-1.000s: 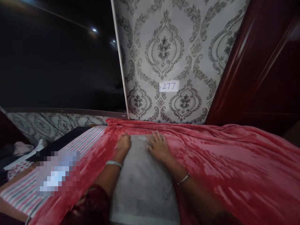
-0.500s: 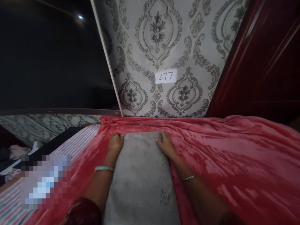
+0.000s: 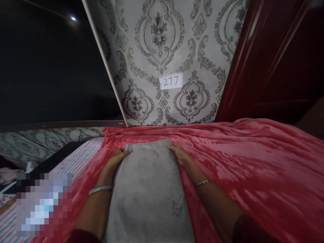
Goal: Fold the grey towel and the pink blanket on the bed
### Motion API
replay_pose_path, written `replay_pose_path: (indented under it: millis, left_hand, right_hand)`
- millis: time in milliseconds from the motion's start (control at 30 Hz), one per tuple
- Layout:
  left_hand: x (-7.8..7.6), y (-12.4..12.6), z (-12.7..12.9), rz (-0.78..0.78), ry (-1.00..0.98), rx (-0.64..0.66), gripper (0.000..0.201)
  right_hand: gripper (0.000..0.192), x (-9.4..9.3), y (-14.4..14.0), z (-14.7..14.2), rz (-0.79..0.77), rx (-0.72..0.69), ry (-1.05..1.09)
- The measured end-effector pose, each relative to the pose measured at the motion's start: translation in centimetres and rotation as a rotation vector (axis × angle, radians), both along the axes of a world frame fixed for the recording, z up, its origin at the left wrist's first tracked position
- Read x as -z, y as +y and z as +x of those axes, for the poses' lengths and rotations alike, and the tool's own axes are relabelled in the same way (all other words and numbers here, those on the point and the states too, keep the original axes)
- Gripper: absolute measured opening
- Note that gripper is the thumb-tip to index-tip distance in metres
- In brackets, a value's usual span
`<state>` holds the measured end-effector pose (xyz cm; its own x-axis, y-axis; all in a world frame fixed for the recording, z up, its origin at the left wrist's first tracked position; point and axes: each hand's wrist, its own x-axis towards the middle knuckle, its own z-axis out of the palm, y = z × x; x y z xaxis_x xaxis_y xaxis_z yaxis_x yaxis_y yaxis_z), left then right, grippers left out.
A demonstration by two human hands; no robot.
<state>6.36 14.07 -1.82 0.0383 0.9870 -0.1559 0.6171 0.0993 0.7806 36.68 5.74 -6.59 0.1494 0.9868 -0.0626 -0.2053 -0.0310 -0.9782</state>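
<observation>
A red blanket (image 3: 258, 175) extends from left to right. The folded gray cloth (image 3: 149, 189) lies on it, near center. The left hand (image 3: 117, 158) is clamped on the cloth's far left corner, the right hand (image 3: 180, 156) on its far right corner. Each wrist carries a bangle (image 3: 100, 189).

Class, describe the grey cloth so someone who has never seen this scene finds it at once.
Start at the patterned wall, then drop to the red blanket below it. The grey cloth is there, its far corners pinched by the left hand and right hand. Unlike the blanket and the striped cloth, it is grey, with a mark low on its right.
</observation>
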Motion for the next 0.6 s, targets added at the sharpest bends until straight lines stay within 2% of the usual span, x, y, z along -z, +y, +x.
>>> replay_pose_path:
  millis: [133, 267, 433, 600]
  left_hand:
    - [-0.1, -0.3, -0.9, -0.161, -0.228, 0.112, 0.061]
    - [-0.4, -0.7, -1.1, -0.22, -0.363, 0.131, 0.059]
    - [-0.5, -1.2, -0.9, -0.264, -0.404, 0.158, 0.05]
    - [-0.4, -0.8, -0.3, -0.28, -0.387, 0.089, 0.041]
  right_hand:
    - [0.018, -0.7, -0.5, 0.4, -0.027, -0.096, 0.1]
    - [0.021, -0.8, -0.6, 0.5, -0.053, -0.146, 0.15]
    - [0.02, -0.5, -0.6, 0.2, -0.101, -0.149, 0.153]
    - [0.017, -0.7, -0.8, -0.4, -0.109, -0.099, 0.135]
